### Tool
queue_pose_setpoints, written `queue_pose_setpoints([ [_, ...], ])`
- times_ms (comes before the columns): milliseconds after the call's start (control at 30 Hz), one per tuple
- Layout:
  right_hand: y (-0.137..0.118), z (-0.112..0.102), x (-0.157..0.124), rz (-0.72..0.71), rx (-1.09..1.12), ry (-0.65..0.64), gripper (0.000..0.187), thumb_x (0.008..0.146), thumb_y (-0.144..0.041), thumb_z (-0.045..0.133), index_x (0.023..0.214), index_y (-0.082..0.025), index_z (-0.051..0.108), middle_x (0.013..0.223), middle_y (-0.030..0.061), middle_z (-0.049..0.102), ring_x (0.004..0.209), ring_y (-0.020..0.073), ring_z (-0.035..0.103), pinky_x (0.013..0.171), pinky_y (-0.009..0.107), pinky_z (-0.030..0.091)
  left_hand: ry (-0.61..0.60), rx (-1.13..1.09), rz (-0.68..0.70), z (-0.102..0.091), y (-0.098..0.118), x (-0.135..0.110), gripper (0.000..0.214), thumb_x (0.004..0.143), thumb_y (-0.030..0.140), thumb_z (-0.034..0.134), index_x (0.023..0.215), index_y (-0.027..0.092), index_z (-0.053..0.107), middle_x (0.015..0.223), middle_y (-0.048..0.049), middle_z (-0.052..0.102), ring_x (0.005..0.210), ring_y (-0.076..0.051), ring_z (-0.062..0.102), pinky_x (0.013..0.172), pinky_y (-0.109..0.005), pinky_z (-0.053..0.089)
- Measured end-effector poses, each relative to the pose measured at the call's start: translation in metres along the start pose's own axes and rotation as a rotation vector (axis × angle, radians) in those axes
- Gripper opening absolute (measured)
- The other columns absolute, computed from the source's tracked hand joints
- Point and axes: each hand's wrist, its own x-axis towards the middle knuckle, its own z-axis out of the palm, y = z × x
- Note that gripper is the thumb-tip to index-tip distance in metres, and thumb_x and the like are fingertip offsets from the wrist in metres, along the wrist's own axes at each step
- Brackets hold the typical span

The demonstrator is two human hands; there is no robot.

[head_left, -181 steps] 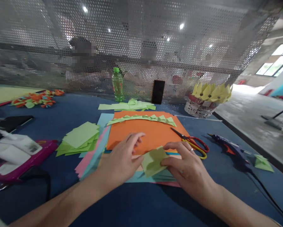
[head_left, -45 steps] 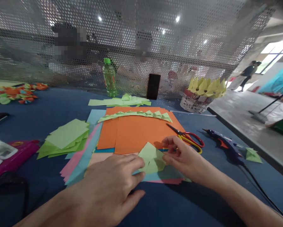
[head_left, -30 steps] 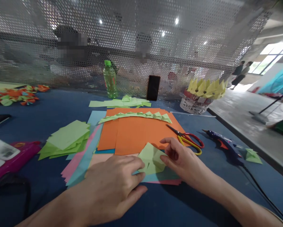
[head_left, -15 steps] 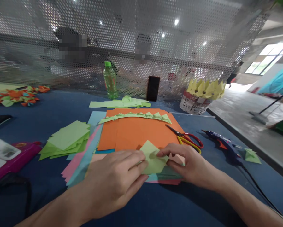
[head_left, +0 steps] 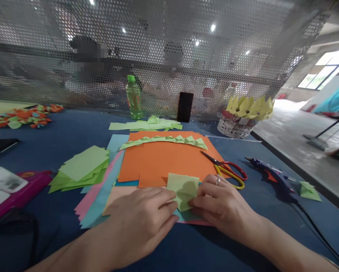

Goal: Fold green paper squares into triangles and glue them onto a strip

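A light green square of paper (head_left: 183, 189) lies between my hands, over the near part of a stack of coloured paper. My left hand (head_left: 146, 215) is closed at its left edge, fingertips touching it. My right hand (head_left: 219, 202), with a ring on one finger, pinches its lower right side. Behind them, orange sheets (head_left: 163, 162) top the stack, and a green strip with folded points (head_left: 169, 139) rests across these. Scissors (head_left: 224, 168) with red and yellow handles lie just beyond my right hand.
At right are a glue gun (head_left: 271, 175) and a folded green piece (head_left: 309, 190). Green sheets (head_left: 82, 166) and a magenta-and-white device (head_left: 19, 189) sit left. A bottle (head_left: 134, 100), a phone (head_left: 184, 107), green strips (head_left: 143, 125) and a decorated basket (head_left: 234, 126) stand or lie at the back.
The green paper has turned from a diamond to a roughly square-on position. My right hand has rolled over and moved to its lower right edge. My left hand stays at its left side.
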Motion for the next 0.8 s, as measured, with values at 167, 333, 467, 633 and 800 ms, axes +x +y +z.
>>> queue_pose_setpoints([
  [167, 0.004, -0.001, 0.002, 0.083, 0.214, -0.062, 0.013, 0.087, -0.014, 0.071, 0.094, -0.024, 0.075, 0.087, 0.0021, 0.067, 0.087, 0.0186, 0.058, 0.078, 0.031, 0.046, -0.109, 0.002, -0.026, 0.0, 0.002, -0.002, 0.03, 0.105, 0.026, 0.04, 0.119, 0.021, 0.067, 0.115, -0.0081, 0.071, 0.096, -0.026, 0.069, 0.078, -0.042, 0.055],
  [333, 0.012, 0.0, 0.007, 0.236, 0.426, -0.103, 0.01, 0.086, -0.024, 0.078, 0.084, -0.021, 0.069, 0.084, -0.0007, 0.067, 0.087, 0.0165, 0.059, 0.079, 0.028, 0.046, -0.184, -0.003, -0.017, -0.002, 0.001, -0.002, 0.03, 0.105, 0.029, 0.041, 0.116, 0.023, 0.068, 0.114, -0.0096, 0.067, 0.098, -0.028, 0.067, 0.078, -0.044, 0.054],
  [467, 0.012, 0.004, 0.01, 0.348, 0.425, -0.116, 0.014, 0.089, -0.026, 0.075, 0.078, -0.021, 0.067, 0.077, -0.0026, 0.062, 0.079, 0.0145, 0.057, 0.073, 0.027, 0.043, -0.23, -0.019, -0.015, -0.005, 0.002, -0.001, 0.027, 0.104, 0.029, 0.043, 0.118, 0.023, 0.066, 0.11, -0.0091, 0.066, 0.101, -0.029, 0.066, 0.081, -0.044, 0.054],
  [633, 0.003, 0.008, 0.015, 0.445, 0.352, -0.088, 0.017, 0.09, -0.03, 0.074, 0.078, -0.021, 0.064, 0.077, -0.0025, 0.061, 0.077, 0.0154, 0.056, 0.07, 0.027, 0.041, -0.224, -0.071, -0.035, -0.006, 0.006, 0.002, 0.026, 0.103, 0.028, 0.046, 0.118, 0.02, 0.066, 0.109, -0.0105, 0.066, 0.102, -0.03, 0.065, 0.086, -0.046, 0.054],
  [800, -0.005, 0.011, 0.02, 0.511, 0.258, -0.064, 0.019, 0.086, -0.025, 0.077, 0.074, -0.021, 0.063, 0.076, -0.0017, 0.062, 0.076, 0.0166, 0.055, 0.068, 0.028, 0.04, -0.205, -0.09, -0.026, -0.004, 0.006, 0.003, 0.026, 0.105, 0.027, 0.044, 0.114, 0.018, 0.067, 0.108, -0.0108, 0.067, 0.102, -0.029, 0.065, 0.09, -0.045, 0.055],
])
